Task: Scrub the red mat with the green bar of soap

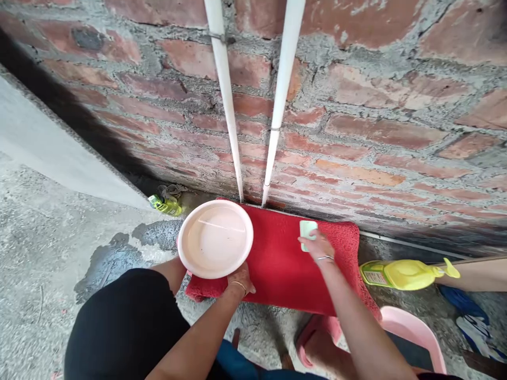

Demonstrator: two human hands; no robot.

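Observation:
A round pale pink basin [216, 240] with clear water in it sits at the left end of a low bench covered by a red cloth [277, 264]. My left hand [240, 278] is against the basin's near right side, its thumb out over the cloth's front edge. Its fingers are mostly hidden under the basin's rim. Over the right part of the cloth, my right hand [320, 246] has its fingers closed on a pale green rectangular block [307, 232], which looks like a bar of soap. The hand is slightly blurred.
Right of the bench lies a yellow pump bottle [406, 274], beside a pink tub [420, 330]. A green bottle [166, 205] is near the wall at left. Two white pipes [277, 105] run down the brick wall. The concrete floor has a wet patch [106, 264].

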